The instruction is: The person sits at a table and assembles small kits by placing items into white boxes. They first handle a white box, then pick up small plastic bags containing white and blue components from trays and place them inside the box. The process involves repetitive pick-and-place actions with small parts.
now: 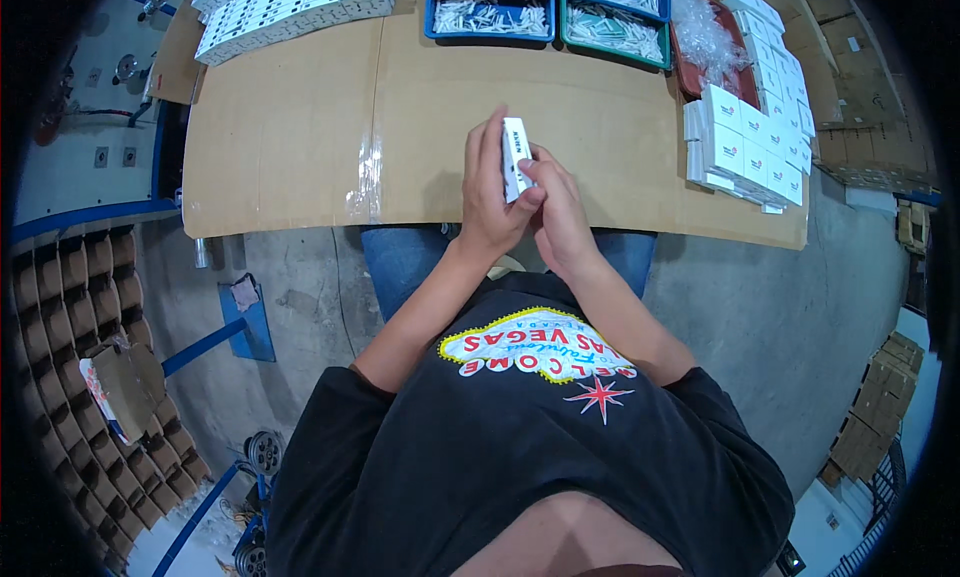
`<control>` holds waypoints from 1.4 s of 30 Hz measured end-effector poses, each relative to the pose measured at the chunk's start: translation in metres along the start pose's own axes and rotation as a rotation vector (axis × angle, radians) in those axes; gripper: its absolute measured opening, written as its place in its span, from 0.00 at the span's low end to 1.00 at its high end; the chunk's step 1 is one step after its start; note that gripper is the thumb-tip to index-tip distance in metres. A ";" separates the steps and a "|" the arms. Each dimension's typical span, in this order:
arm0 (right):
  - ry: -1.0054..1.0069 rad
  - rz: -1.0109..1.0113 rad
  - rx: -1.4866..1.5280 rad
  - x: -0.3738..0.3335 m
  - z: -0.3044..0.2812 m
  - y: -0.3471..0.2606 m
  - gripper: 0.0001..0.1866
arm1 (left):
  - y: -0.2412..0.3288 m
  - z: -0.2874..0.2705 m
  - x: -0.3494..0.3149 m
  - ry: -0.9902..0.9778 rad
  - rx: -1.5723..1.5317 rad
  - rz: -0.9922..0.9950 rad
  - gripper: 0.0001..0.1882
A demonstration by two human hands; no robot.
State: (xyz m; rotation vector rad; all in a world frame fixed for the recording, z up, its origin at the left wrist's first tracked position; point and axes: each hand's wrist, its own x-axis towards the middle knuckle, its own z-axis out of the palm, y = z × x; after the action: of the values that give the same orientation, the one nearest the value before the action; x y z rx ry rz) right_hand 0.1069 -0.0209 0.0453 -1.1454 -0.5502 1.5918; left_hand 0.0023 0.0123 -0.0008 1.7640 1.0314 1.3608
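A small white box with dark print on its side is held between my two hands, above the near edge of the cardboard-covered table. My left hand wraps it from the left, fingers along its side and thumb at its lower end. From the right, my right hand closes in, with its fingertips pressed on the box's face and lower right edge. The far side of the box is hidden by my left fingers.
Stacked white boxes stand at the back left and on the right. At the back are a blue tray and a green tray of small white parts. A red tray holds clear plastic bags.
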 end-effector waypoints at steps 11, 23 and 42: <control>0.041 -0.168 -0.206 -0.004 0.005 0.012 0.20 | 0.000 0.005 -0.003 0.137 -0.042 0.051 0.44; 0.010 -0.208 -0.368 -0.001 0.002 0.012 0.26 | -0.002 0.011 -0.009 0.216 -0.070 -0.016 0.45; -0.305 -0.514 -0.829 0.017 -0.041 -0.001 0.32 | 0.015 -0.002 0.007 0.201 -0.972 -0.987 0.35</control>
State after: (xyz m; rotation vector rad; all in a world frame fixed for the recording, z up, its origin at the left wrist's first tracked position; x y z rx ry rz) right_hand 0.1432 -0.0131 0.0215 -1.1951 -1.6686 1.0882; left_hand 0.0039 0.0117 0.0159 0.3028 0.8875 1.0578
